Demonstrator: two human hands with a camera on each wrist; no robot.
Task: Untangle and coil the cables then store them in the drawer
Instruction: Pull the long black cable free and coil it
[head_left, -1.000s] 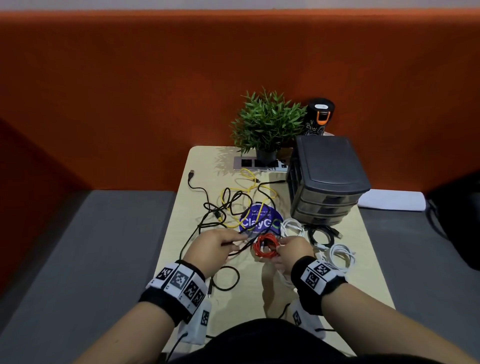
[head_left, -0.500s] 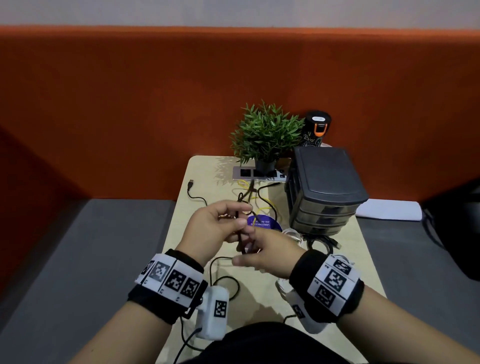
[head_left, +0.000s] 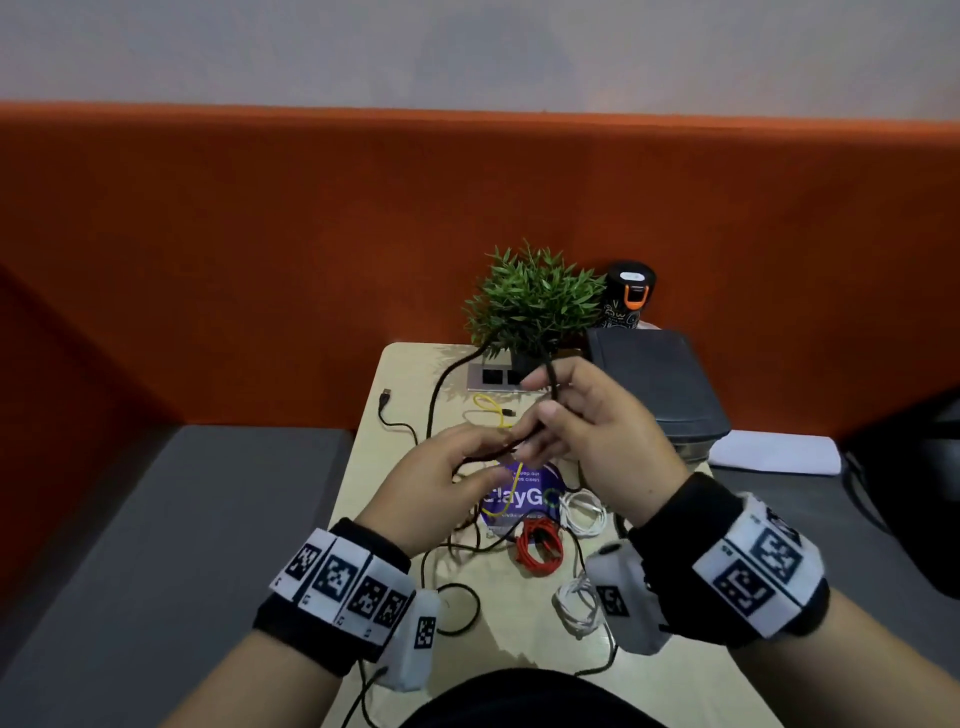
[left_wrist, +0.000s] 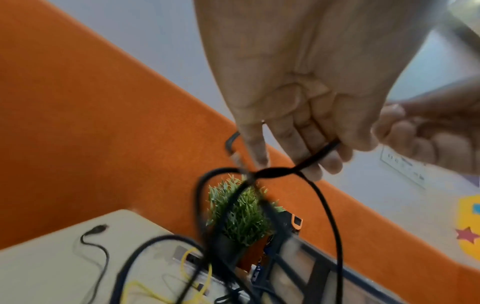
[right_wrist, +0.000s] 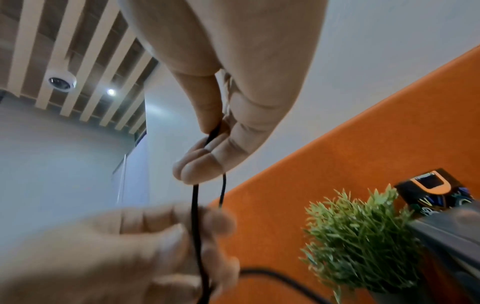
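Observation:
Both hands are raised above the table and hold one black cable. My left hand grips it with curled fingers; the left wrist view shows the black cable crossing the fingers and hanging in loops. My right hand pinches the black cable between thumb and fingers, a little above and right of the left hand. On the table lie a coiled red cable, white cables, a yellow cable and a thin black USB cable. The dark drawer unit stands at the right.
A potted plant and a black bottle stand at the back of the table. A power strip lies before the plant. A purple round sticker is under the cables. An orange partition rises behind; grey seats flank the table.
The right hand has left the red coil on the table. Both hands have risen and now hold the black cable in the air, drawing it up off the table.

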